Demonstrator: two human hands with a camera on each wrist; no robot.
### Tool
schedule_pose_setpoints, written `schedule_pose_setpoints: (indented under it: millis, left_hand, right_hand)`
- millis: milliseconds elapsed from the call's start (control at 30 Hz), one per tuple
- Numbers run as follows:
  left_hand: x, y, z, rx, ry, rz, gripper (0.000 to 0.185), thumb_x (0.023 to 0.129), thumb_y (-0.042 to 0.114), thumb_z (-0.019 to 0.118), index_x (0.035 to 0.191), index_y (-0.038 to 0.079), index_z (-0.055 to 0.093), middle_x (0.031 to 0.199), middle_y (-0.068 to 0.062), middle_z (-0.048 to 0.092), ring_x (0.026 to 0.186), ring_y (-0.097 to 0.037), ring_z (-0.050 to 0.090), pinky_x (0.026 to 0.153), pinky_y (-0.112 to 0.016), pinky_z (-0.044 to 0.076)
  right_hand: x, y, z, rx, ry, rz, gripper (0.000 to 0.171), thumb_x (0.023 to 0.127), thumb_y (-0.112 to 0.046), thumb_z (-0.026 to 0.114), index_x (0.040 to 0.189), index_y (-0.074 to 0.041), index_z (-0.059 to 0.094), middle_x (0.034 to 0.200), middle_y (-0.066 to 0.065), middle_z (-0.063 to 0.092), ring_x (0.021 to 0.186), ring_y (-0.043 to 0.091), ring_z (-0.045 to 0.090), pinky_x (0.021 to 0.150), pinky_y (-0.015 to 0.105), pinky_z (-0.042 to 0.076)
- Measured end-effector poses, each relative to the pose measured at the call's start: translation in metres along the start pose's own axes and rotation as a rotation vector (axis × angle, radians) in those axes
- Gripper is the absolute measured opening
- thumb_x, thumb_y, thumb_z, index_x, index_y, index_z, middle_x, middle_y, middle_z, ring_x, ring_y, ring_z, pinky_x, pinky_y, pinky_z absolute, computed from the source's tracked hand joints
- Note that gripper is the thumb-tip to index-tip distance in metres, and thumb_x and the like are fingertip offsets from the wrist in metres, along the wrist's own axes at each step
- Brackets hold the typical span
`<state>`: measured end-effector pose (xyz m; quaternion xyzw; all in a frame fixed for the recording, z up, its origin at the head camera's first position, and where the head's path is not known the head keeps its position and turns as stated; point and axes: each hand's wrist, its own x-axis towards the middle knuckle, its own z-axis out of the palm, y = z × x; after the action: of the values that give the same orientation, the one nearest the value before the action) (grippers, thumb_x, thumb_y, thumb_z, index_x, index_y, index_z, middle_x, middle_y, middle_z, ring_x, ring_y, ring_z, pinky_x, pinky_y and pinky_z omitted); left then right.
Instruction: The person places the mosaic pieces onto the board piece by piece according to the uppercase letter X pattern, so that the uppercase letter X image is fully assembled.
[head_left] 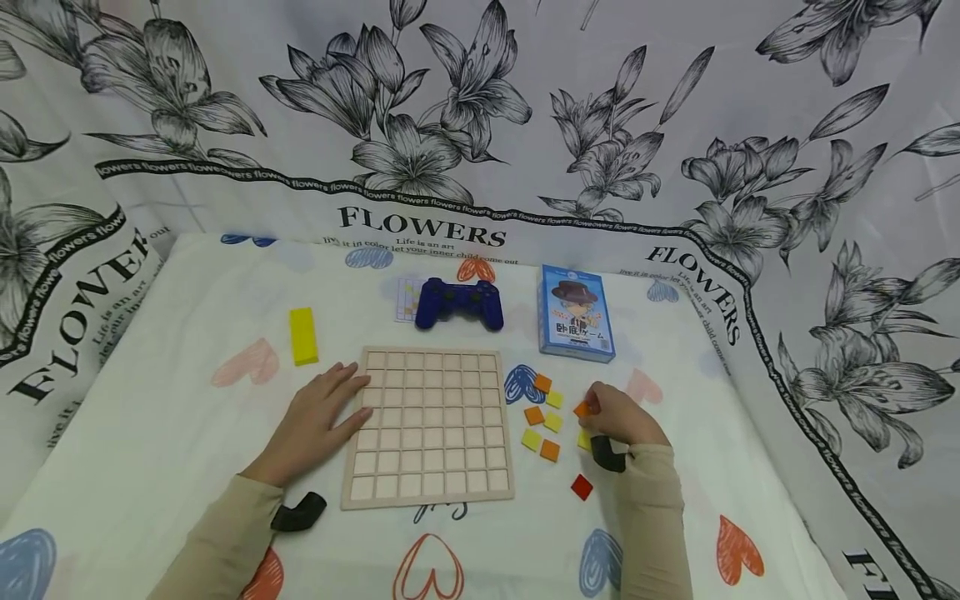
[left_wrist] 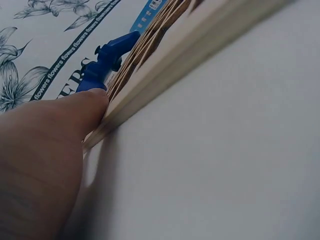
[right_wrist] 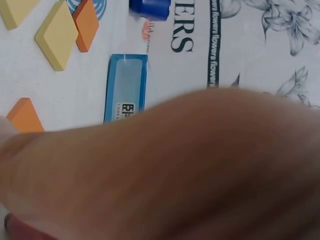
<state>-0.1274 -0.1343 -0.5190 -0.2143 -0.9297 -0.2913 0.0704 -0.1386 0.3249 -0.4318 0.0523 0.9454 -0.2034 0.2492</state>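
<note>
A wooden grid board [head_left: 427, 503] lies flat in the middle, its square cells bare. My left hand [head_left: 318, 421] rests on its left edge with fingers spread; the left wrist view shows the thumb against the board's side [left_wrist: 165, 75]. To the right of the board, my right hand [head_left: 626, 418] pinches a small orange tile [head_left: 581, 409] between thumb and finger, low over the cloth. Its fingertips are partly hidden. A yellow tile [head_left: 584, 439] lies just below that hand. Several orange and yellow tiles [head_left: 552, 422] are scattered between hand and board, and a red tile [head_left: 581, 487] lies nearer me.
Behind the board are a blue game controller [head_left: 459, 304], a sheet with a coloured grid [head_left: 407, 297] partly under it, and a blue card-game box [head_left: 577, 313] to the right. A yellow block [head_left: 303, 337] lies at the left. Patterned cloth covers table and backdrop.
</note>
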Motion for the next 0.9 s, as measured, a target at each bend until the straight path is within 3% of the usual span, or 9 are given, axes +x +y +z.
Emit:
schedule_pose_setpoints:
  millis: [300, 500, 633, 900]
  left_hand:
    - [-0.001, 0.001, -0.002, 0.008, -0.009, -0.015, 0.056, 0.092, 0.046, 0.058, 0.139, 0.015, 0.05, 0.147, -0.012, 0.041, 0.14, -0.034, 0.029, 0.107, -0.058, 0.023]
    - [-0.002, 0.005, -0.003, 0.003, -0.011, -0.03, 0.054, 0.092, 0.045, 0.059, 0.138, 0.016, 0.051, 0.148, -0.011, 0.042, 0.141, -0.033, 0.029, 0.109, -0.057, 0.022]
    - [-0.003, 0.007, -0.003, -0.003, -0.028, -0.033, 0.055, 0.093, 0.046, 0.057, 0.138, 0.016, 0.051, 0.149, -0.011, 0.04, 0.141, -0.033, 0.028, 0.11, -0.056, 0.021]
    - [-0.005, 0.006, -0.007, 0.007, -0.031, -0.022, 0.057, 0.093, 0.046, 0.057, 0.141, 0.016, 0.048, 0.15, -0.008, 0.04, 0.143, -0.031, 0.026, 0.114, -0.051, 0.017]
  right_hand:
    - [-0.002, 0.0, 0.002, -0.006, 0.001, -0.002, 0.028, 0.085, -0.018, 0.071, 0.104, -0.005, 0.056, 0.093, 0.007, 0.057, 0.084, 0.022, 0.052, 0.076, 0.035, 0.047]
    - [-0.005, -0.001, 0.001, -0.017, 0.025, -0.054, 0.029, 0.085, -0.019, 0.071, 0.105, -0.005, 0.056, 0.089, 0.006, 0.056, 0.082, 0.021, 0.051, 0.072, 0.033, 0.045]
    - [-0.004, -0.018, -0.001, -0.017, 0.08, -0.149, 0.028, 0.088, -0.018, 0.068, 0.109, -0.003, 0.055, 0.089, 0.007, 0.056, 0.081, 0.021, 0.051, 0.069, 0.031, 0.046]
    - [0.01, -0.096, 0.007, -0.045, 0.198, -0.514, 0.016, 0.092, -0.016, 0.064, 0.103, -0.007, 0.056, 0.099, 0.006, 0.058, 0.089, 0.021, 0.056, 0.076, 0.035, 0.05]
